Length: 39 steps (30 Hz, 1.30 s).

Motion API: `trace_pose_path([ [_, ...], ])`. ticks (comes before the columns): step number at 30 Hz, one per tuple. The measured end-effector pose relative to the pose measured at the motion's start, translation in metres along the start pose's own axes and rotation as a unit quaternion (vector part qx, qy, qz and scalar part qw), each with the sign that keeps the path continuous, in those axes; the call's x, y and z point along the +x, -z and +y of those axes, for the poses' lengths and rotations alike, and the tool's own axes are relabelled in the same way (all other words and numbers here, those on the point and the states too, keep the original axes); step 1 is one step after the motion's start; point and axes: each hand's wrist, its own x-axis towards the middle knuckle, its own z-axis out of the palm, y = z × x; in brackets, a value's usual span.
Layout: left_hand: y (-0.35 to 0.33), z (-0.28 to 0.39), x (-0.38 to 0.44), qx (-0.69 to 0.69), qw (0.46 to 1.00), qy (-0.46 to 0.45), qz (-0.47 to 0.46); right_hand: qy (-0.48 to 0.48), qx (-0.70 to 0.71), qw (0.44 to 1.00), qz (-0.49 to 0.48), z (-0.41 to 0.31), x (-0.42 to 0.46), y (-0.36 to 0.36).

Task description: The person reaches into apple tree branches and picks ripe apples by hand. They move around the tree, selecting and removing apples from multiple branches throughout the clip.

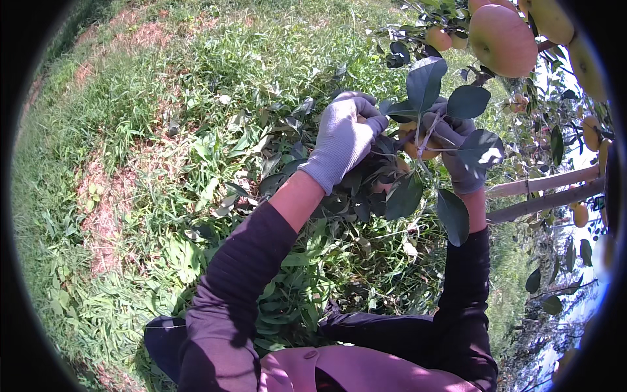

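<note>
My left hand [345, 139], in a grey knit glove, is curled among the leaves of an apple branch. A small patch of apple skin seems to show by its fingers, but what they grip is hidden. To the right, my right hand [453, 134] wears the same kind of glove and is partly covered by broad leaves [425, 84] and a thin twig [425, 139]. Its fingers are bent beside a yellow-orange apple [426, 149], which lies between the two hands. I cannot tell whether the hand touches it. More leaves [404, 196] hang below.
Large ripe apples [504, 41] hang close at the upper right, with smaller ones [438, 38] behind. Two wooden poles [546, 181] run in from the right. Grass and weeds [220, 88] cover the ground. My bent legs [377, 333] are below.
</note>
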Motion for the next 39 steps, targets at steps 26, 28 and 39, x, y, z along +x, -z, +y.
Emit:
trace_pose_path([
  [26,0.014,-0.011,0.01,0.171,0.98,-0.093,0.042,-0.029,-0.052,0.998,-0.006,-0.008,0.007,0.003],
  [28,0.018,0.004,0.011,0.282,0.923,-0.253,0.06,-0.016,-0.082,0.996,-0.012,-0.01,0.008,0.003],
  [39,0.007,-0.002,-0.001,0.202,0.945,-0.256,0.019,-0.046,-0.041,0.998,0.025,-0.024,0.005,-0.009],
])
